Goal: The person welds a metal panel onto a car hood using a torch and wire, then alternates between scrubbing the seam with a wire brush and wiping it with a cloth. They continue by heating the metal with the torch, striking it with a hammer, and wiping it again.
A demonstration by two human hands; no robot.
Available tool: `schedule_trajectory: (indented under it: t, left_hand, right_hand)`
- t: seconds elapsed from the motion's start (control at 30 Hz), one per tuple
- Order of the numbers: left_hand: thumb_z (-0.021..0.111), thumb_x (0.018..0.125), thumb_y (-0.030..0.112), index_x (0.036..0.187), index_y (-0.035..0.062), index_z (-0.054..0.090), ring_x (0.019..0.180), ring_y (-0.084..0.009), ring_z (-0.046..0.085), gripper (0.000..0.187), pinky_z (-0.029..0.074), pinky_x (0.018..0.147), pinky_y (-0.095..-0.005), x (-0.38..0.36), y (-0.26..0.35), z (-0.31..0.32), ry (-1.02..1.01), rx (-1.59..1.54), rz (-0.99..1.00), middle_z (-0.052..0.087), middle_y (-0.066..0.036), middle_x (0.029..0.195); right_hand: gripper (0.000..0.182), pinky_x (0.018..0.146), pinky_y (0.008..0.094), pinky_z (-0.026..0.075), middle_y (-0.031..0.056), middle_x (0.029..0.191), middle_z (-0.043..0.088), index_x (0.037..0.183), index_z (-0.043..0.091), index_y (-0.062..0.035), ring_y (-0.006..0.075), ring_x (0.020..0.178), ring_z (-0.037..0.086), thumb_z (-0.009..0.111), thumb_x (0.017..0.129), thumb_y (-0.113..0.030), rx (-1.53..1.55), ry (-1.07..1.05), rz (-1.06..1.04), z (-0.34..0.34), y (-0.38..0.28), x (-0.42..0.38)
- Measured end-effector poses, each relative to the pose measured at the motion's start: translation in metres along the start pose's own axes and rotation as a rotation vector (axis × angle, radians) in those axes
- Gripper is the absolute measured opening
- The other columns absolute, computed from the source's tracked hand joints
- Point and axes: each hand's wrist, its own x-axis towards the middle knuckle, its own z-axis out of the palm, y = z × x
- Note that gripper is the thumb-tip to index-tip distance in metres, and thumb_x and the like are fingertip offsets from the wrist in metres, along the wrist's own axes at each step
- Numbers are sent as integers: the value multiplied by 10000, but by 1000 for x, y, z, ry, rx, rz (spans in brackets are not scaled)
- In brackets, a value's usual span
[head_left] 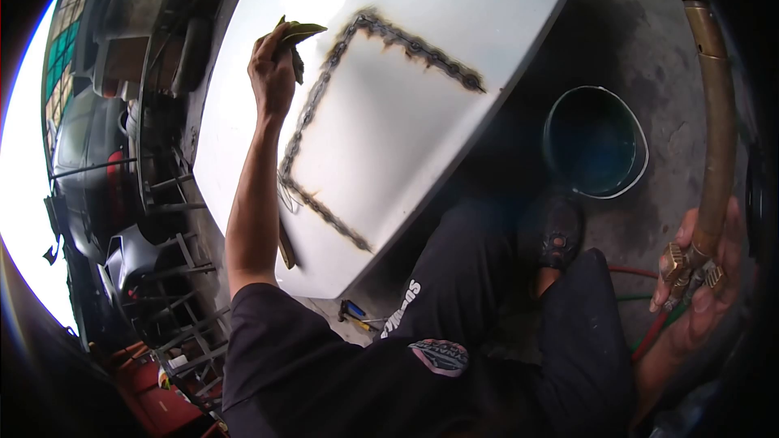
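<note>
My left hand (273,73) is closed on a dark green, leaf-shaped cloth (302,32) over the upper left of a white panel (438,146). A charred, bumpy weld line (320,93) runs on the panel in a three-sided shape, to the right of that hand. At the right edge, my right hand (714,292) is wrapped round the valve end of a brass torch (714,113), whose tube points up. Red and green hoses (649,337) trail from its lower end. No flame shows in view.
A bucket (596,142) with dark liquid stands on the floor right of the panel. A hammer (357,312) with a blue part lies below the panel's lower edge. A thin tool (286,250) rests at the panel's lower left. Metal racks (174,186) and a car (81,154) stand at left.
</note>
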Motion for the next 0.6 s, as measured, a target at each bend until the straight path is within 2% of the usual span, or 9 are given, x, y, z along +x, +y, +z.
schedule_trajectory:
  t: [0.17, 0.2, 0.23, 0.27, 0.33, 0.37, 0.5, 0.53, 0.6]
  left_hand:
    - [501, 910, -63, 1344, -9, 636, 1030, -230, 674, 458, 559, 896, -334, 22, 5, 21, -27, 15, -200, 639, -203, 1277]
    - [505, 892, -57, 1369, -10, 607, 1032, -277, 682, 490, 555, 916, -361, 34, -31, 34, 10, 106, -37, 647, -221, 1261]
    - [533, 879, -43, 1316, -4, 650, 1044, -324, 678, 454, 543, 959, -413, 34, -26, 50, 28, 79, -90, 670, -230, 1204]
    - [556, 864, -35, 1231, 14, 702, 1055, -338, 658, 398, 522, 982, -437, 30, -20, 69, -6, 236, 18, 689, -224, 1155]
    - [597, 851, 18, 1112, 60, 746, 1074, -323, 585, 304, 488, 952, -448, -2, -10, 122, -72, 392, 486, 691, -157, 1099]
    - [627, 802, 46, 1087, 77, 749, 1083, -330, 563, 311, 482, 934, -444, -26, 12, 146, -23, 369, 541, 662, -128, 1110]
    - [681, 724, 101, 1067, 104, 744, 1101, -312, 536, 349, 492, 902, -415, -94, 84, 159, -617, 242, 859, 586, -87, 1214]
    - [681, 735, 84, 1087, 117, 738, 1099, -299, 535, 358, 499, 905, -415, -89, 68, 162, -565, 211, 917, 570, -63, 1248]
    - [716, 766, 90, 1089, 109, 731, 1101, -299, 566, 324, 510, 902, -430, -45, 27, 146, -317, 249, 777, 630, -107, 1207]
  right_hand:
    - [872, 401, 180, 495, 247, 1128, 516, 1599, 225, 47, 113, 613, 597, 630, 937, -348, 0, 17, 4, -6, -2, -2]
    - [879, 404, 182, 502, 247, 1135, 515, 1599, 222, 50, 114, 620, 601, 644, 939, -350, 13, 16, 20, -8, -2, -2]
    - [879, 404, 182, 502, 247, 1135, 515, 1599, 222, 50, 114, 620, 601, 644, 939, -350, 13, 17, 21, -9, -3, -3]
    - [888, 407, 185, 507, 243, 1137, 514, 1599, 220, 50, 115, 623, 603, 654, 940, -355, 8, 21, 31, -10, -2, -3]
    - [896, 411, 187, 513, 239, 1139, 513, 1599, 218, 51, 117, 626, 605, 665, 940, -361, 5, 21, 42, -8, -1, -3]
    - [895, 412, 187, 513, 234, 1135, 513, 1600, 219, 48, 119, 630, 608, 663, 939, -360, 14, 35, 46, -5, -1, -1]
    - [887, 416, 185, 511, 224, 1122, 510, 1600, 229, 42, 125, 636, 614, 661, 936, -356, 24, -8, 50, 6, -5, 8]
    - [887, 416, 185, 511, 224, 1122, 510, 1600, 229, 42, 125, 636, 614, 661, 936, -356, 24, -15, 45, 6, -4, 11]
    - [887, 412, 184, 500, 224, 1111, 512, 1597, 234, 43, 125, 636, 613, 658, 935, -365, 11, -66, -30, 5, 0, 11]
